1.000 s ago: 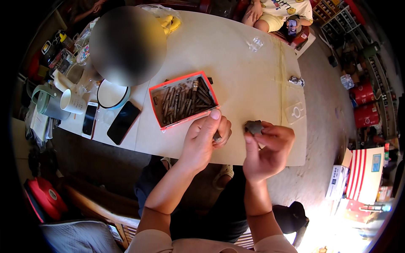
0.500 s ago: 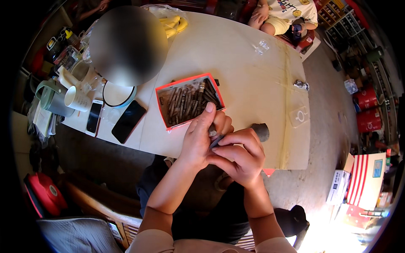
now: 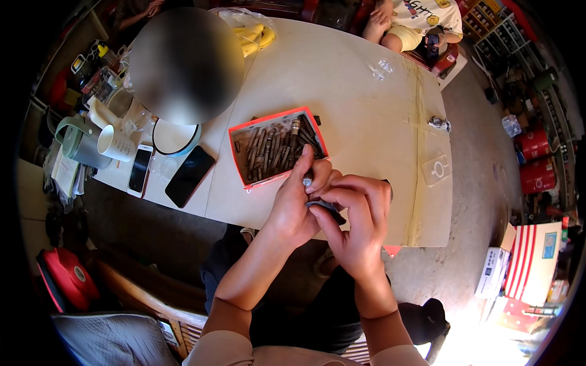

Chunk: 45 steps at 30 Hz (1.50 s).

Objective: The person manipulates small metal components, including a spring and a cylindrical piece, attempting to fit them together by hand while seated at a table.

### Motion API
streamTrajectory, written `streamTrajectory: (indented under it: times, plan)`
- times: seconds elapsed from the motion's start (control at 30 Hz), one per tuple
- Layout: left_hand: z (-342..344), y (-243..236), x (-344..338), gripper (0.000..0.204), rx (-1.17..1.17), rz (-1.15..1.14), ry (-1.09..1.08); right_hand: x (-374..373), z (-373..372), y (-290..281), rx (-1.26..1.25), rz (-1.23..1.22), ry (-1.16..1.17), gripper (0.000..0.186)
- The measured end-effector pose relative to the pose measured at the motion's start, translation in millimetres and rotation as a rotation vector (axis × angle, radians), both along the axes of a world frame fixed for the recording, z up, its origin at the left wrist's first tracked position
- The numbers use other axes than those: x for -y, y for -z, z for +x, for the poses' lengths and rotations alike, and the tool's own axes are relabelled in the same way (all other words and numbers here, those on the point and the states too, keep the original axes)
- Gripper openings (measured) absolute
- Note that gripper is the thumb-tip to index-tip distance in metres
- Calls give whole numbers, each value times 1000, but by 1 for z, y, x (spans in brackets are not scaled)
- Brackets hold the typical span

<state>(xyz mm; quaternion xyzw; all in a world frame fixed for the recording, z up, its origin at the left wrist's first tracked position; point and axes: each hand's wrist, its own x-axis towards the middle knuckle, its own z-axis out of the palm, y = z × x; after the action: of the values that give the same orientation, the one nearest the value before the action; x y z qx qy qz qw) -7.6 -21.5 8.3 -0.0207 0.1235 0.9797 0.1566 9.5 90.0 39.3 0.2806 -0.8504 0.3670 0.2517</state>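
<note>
Rod (image 3: 307, 181), mostly hid in L hand (image 3: 293, 206), scrap (image 3: 331, 213) part-hid by R hand (image 3: 359, 222)

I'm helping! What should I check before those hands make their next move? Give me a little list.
1. Left hand holding the small metal piece: ok, its shiny end pokes out by the thumb.
2. Right hand holding the dark piece: ok, pinched between thumb and fingers.
3. Dark piece touching the metal piece: cannot tell, fingers are in the way.
4. A hand free to pick something else up: not ok, both are busy.
5. Box open on the table: ok, with dark metal rods inside.
6. White phone and black phone away from the hands: ok, both lie left of the box.
</note>
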Motion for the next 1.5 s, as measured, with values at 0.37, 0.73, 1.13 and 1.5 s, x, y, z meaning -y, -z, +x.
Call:
streamTrajectory:
  times: [0.37, 0.73, 1.13, 1.5]
  plan:
    - [8, -1, 9, 53, -359, -677, -231, -13, 12, 6, 702, -641, -321, 27]
    - [8, 10, 7, 46, -518, -875, -290, -21, 2, 2, 786, -726, -340, 31]
    - [11, 3, 12, 40, -600, -921, -180, -32, 0, -2, 1028, -895, -454, 21]
    - [11, 2, 10, 41, -517, -923, -79, -34, 0, 7, 987, -824, -427, 22]
